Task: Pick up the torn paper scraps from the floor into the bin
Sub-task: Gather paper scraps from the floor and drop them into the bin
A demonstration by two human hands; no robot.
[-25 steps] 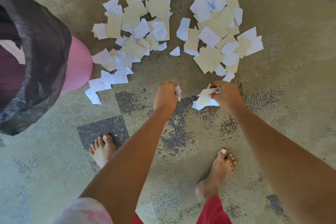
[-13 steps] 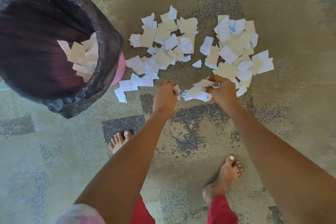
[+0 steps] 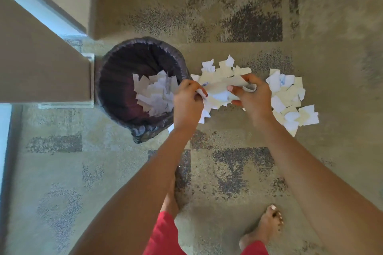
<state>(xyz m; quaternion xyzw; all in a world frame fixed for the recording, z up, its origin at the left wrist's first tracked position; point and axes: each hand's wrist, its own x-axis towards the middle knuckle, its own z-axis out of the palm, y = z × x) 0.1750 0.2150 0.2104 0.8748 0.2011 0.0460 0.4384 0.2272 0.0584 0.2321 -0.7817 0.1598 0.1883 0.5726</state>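
Note:
A round bin [image 3: 116, 80] lined with a dark plastic bag stands on the carpet, with several torn paper scraps [image 3: 154, 93] inside. My left hand [image 3: 187, 103] and my right hand [image 3: 251, 97] together grip a bunch of white and cream scraps [image 3: 219, 91], held just right of the bin's rim. More scraps lie on the floor behind my hands [image 3: 221, 68] and in a pile [image 3: 290, 99] to the right.
A tan wall corner or pillar [image 3: 41, 64] stands directly left of the bin. Patterned beige and grey carpet [image 3: 228, 172] covers the floor. My bare right foot [image 3: 265, 227] stands at the lower right; the left foot is mostly hidden behind my left arm.
My view has risen and swung, so the bin sits whole in the middle. Both hands have lifted the scraps off the floor and brought them together beside the bin's rim.

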